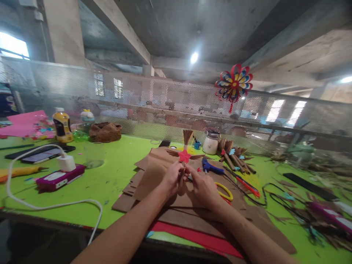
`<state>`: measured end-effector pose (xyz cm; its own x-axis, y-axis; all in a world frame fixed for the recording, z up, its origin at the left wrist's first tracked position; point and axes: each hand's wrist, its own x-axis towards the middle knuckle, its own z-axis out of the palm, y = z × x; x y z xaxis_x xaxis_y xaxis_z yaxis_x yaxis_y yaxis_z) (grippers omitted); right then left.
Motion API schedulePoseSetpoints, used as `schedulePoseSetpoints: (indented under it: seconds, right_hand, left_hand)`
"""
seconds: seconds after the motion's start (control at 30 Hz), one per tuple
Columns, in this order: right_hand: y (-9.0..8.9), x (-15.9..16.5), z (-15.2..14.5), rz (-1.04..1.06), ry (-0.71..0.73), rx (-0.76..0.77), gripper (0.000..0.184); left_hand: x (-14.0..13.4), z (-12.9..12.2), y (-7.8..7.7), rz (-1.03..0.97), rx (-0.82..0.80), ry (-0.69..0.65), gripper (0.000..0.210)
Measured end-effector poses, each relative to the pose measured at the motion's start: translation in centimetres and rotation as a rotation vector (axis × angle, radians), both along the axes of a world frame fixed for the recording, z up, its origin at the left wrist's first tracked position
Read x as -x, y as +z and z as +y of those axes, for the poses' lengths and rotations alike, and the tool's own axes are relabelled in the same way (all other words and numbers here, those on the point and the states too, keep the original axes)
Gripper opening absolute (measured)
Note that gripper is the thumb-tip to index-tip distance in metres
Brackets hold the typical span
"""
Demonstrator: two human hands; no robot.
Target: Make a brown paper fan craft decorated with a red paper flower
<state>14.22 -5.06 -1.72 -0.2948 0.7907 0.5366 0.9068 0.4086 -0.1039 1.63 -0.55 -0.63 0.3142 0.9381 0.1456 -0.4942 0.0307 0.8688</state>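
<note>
Both hands meet over a pile of brown paper (156,165), fingers closed around the lower end of a brown paper craft piece (188,137) with fringed strips at its top and sides. On its front is a red paper star (184,156), just above my fingertips. My left hand (173,179) grips the piece from the left. My right hand (204,186) pinches it from the right, and the exact grip is partly hidden. Close to the right hand lie a blue glue gun (213,168) and scissors with a yellow handle (226,190).
Behind the paper stand a white jar (211,143) and rolled paper pieces (233,157). A box cutter (249,186) and black cables lie right. At left are a purple power strip (60,178), clear cup (94,154) and yellow bottle (62,125). Mesh screen (132,106) borders the back.
</note>
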Motion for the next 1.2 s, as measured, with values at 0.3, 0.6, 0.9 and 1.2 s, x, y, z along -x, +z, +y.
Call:
schedulePoseSetpoints:
  seconds: [0.3,0.6,0.9,1.2]
  right_hand:
    - [-1.4,0.7,-0.3,0.13,0.221,-0.051,0.039]
    - [-1.0,0.9,-0.7,-0.057,0.225,0.21,0.025]
    - [-1.1,1.0,-0.6,-0.061,0.248,0.271,0.025]
    - [-1.5,0.9,-0.5,-0.014,0.283,0.212,0.022]
  left_hand:
    - [1.5,2.4,-0.9,-0.004,0.02,0.198,0.024]
    - [2.2,2.9,-0.6,-0.093,0.073,0.259,0.023]
    - [2.4,3.1,-0.7,-0.093,0.056,0.285,0.015]
    - [2.1,2.6,-1.0,-0.024,0.022,0.22,0.018]
